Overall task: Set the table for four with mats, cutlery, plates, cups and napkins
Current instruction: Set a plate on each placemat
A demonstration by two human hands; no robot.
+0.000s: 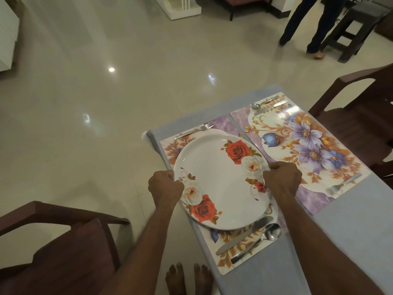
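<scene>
Placing plate (221, 179): left hand (164, 188) and right hand (281, 180) each curl round opposite rim edges, plate between them over the near mat (240, 250). Fork (194, 130) lies beyond the grip, knife (244, 235) and spoon (258, 241) nearer than it. Far mat (297, 145) has cutlery, no plate. No cups or napkins seen: task judged early. Plate's long axis runs near-left to far-right, face up.

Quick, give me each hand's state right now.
Left hand: grips the plate by its rim.
Right hand: grips the same plate's opposite rim.
</scene>
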